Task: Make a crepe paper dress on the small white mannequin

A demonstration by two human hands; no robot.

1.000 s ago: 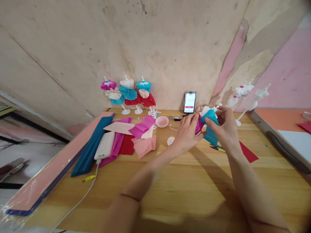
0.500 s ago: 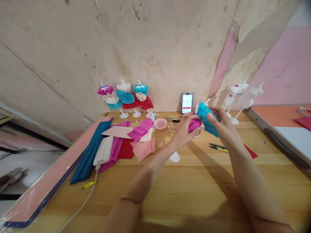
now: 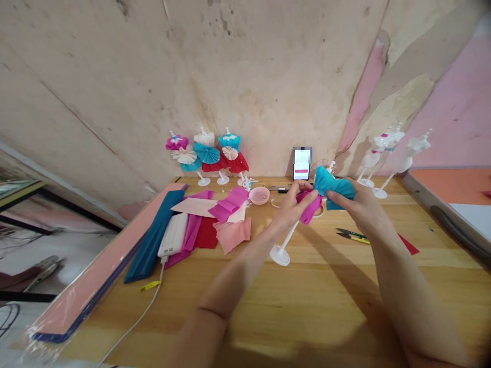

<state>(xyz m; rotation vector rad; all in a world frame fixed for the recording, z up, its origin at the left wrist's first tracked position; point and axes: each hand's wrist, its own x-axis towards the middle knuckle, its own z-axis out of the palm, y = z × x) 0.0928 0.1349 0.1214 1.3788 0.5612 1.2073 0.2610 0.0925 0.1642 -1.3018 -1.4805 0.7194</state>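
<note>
Blue crepe paper (image 3: 332, 185) is bunched between my two hands, over a small white mannequin stand (image 3: 282, 254) that leans with its round base showing below. Magenta crepe paper (image 3: 311, 210) hangs beneath the blue piece. My left hand (image 3: 293, 207) pinches the gathered left part of the blue paper, beside the magenta. Toward the other end, my right hand (image 3: 355, 202) grips the same blue paper between thumb and fingers. The mannequin's body is mostly hidden by the paper; its white neck (image 3: 332, 166) pokes out behind.
Three dressed mannequins (image 3: 207, 153) stand along the wall. Crepe paper pieces (image 3: 232, 204) and a white power bank (image 3: 173, 234) lie left. Behind are a pink bowl (image 3: 259, 196) and a phone (image 3: 302, 166). Thread snips (image 3: 351, 236) lie right, before bare mannequins (image 3: 410, 153).
The blue paper was a flatter sheet and is now gathered at its left side, between my hands. The mannequin's pole has come into view. The camera view has shifted slightly left.
</note>
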